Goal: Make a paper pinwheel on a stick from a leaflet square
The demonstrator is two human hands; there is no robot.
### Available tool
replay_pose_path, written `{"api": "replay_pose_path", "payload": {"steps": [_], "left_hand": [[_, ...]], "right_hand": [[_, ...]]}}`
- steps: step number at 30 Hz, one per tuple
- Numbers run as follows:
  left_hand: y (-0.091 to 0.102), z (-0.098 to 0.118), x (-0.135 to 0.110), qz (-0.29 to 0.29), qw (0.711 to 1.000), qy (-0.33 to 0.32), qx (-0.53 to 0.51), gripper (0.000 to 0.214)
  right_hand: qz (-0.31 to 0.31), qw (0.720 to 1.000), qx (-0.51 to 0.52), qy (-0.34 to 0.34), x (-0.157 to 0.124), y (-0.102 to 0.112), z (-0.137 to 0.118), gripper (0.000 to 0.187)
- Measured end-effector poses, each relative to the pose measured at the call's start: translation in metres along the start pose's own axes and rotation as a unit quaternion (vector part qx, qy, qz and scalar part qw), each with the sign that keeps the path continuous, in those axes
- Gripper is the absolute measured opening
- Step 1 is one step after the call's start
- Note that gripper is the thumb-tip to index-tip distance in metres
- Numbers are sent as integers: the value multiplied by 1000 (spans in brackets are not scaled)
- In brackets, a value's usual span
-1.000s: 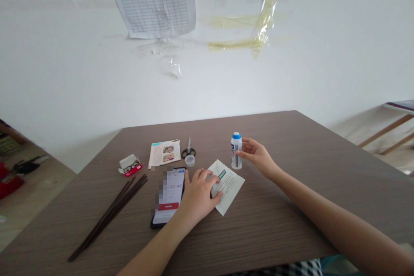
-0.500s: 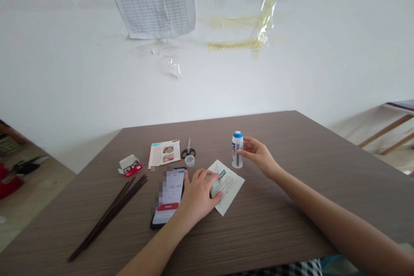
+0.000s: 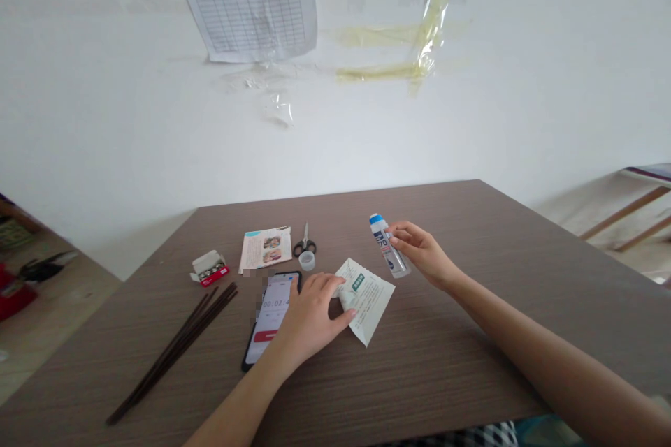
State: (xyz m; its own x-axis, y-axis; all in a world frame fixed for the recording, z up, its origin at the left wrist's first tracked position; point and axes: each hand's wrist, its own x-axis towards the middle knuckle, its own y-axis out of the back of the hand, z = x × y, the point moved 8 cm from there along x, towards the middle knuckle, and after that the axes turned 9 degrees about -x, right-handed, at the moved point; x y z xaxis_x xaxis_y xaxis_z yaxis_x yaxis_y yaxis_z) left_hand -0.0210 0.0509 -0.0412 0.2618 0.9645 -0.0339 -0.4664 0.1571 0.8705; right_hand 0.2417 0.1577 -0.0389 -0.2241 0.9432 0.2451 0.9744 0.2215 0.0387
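Observation:
A glue bottle (image 3: 388, 249) with a blue collar leans to the left, held at its upper part between the thumb and fingers of my right hand (image 3: 422, 251). To its left lies a folded piece of printed paper (image 3: 370, 300) with a green label. My left hand (image 3: 317, 311) rests at the paper's left side, fingers spread, with the thumb and index finger at its edge. Under that forearm and hand, part of a phone (image 3: 270, 314) showing a running timer is covered.
Scissors (image 3: 305, 244) and a small translucent cap (image 3: 307, 261) lie beyond my left hand. Left of them are a printed card (image 3: 266, 248), an open small box (image 3: 210, 269) and several thin dark sticks (image 3: 175, 353). A wall stands behind the table (image 3: 445, 377).
The glue bottle has gone from upright to tilted left in my right hand. My left hand has shifted slightly left, uncovering more of the paper.

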Motion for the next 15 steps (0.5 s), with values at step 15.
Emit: {"api": "replay_pose_path", "payload": {"steps": [15], "left_hand": [[-3, 13, -4, -8, 1000, 15, 18, 59]], "right_hand": [[-149, 978, 103, -100, -13, -32, 19, 71]]}}
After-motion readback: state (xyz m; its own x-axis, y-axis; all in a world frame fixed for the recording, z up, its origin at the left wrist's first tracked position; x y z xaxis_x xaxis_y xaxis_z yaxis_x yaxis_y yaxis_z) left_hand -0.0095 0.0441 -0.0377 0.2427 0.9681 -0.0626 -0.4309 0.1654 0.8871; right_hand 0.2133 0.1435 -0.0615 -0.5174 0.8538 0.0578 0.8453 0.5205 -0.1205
